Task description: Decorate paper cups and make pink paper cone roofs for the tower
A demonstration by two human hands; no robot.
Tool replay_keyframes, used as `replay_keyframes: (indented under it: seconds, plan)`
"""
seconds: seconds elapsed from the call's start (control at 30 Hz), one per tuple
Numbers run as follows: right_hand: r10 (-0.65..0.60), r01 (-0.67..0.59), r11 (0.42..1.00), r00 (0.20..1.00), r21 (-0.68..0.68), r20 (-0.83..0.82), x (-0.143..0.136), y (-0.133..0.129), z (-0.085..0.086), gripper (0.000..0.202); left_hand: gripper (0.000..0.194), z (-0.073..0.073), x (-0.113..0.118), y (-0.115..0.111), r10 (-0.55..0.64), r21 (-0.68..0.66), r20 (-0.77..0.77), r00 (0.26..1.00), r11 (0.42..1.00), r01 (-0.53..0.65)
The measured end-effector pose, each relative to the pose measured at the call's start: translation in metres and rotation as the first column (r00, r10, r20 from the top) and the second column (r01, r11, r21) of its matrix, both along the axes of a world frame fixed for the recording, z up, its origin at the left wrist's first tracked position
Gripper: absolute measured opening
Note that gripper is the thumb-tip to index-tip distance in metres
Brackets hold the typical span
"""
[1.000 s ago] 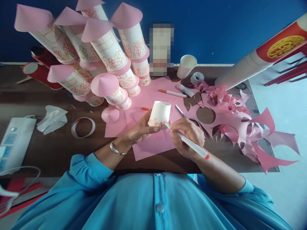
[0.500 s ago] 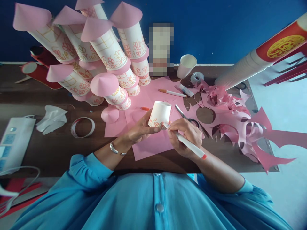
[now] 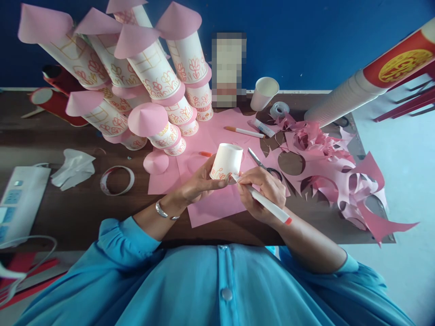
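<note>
My left hand point(image 3: 201, 182) is closed around a white paper cup point(image 3: 227, 158), which has red flower drawings along its lower band. In my right hand point(image 3: 263, 192) is a white felt-tip marker point(image 3: 270, 206) with a red end, its tip at the cup's lower right edge. Pink paper sheets point(image 3: 217, 213) lie under both hands. A pair of scissors point(image 3: 257, 159) rests just behind my right hand. An orange-red marker cap point(image 3: 205, 154) lies near my left fingertips.
Paper-cup towers with pink cone roofs point(image 3: 147, 120) stand at the back left. Pink paper scraps point(image 3: 340, 181) spread on the right, near a long stack of cups point(image 3: 343, 102). Behind lie another marker point(image 3: 244, 132), a glue stick point(image 3: 264, 128), a tape roll point(image 3: 279, 110) and a cup point(image 3: 264, 93).
The marker tip has shifted very slightly at the cup's edge. On the right, the long strip of pink scrap that jutted past the table edge no longer shows there.
</note>
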State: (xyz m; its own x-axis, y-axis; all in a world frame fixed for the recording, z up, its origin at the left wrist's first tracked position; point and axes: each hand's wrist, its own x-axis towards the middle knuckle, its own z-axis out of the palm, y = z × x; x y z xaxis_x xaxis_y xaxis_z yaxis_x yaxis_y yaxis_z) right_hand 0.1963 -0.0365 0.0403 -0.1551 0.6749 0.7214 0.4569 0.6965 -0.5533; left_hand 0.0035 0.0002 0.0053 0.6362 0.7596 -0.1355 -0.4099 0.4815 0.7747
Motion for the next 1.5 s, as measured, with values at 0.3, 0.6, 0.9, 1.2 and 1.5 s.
replay_keyframes:
  seconds: [0.3,0.6,0.9,1.2,1.5]
  plan:
    - [-0.038,0.038,0.999,0.999,-0.014,-0.011,0.0015,-0.0013,0.0005,0.017,0.055,-0.0006,0.0005,-0.0007,0.008,-0.005,-0.003,1.000,1.000,-0.008]
    - [-0.047,0.047,0.999,0.999,-0.018,0.009,0.0014,-0.0021,0.0012,0.015,0.052,-0.0010,0.0009,-0.0002,-0.002,-0.002,-0.006,1.000,1.000,0.002]
    - [-0.029,0.029,0.999,1.000,-0.020,0.009,-0.0003,-0.0025,0.0010,0.015,0.047,0.0015,0.0011,-0.0006,0.004,0.007,0.009,1.000,1.000,-0.004]
    - [0.010,-0.010,1.000,1.000,-0.017,-0.026,0.0012,-0.0039,0.0037,0.015,0.047,0.0027,0.0011,-0.0006,-0.001,0.020,-0.007,1.000,1.000,0.001]
    - [-0.007,0.006,1.000,0.995,-0.015,-0.096,0.0013,-0.0012,-0.0003,0.019,0.044,-0.0061,0.0027,0.0019,0.048,-0.054,0.069,0.996,0.998,-0.044]
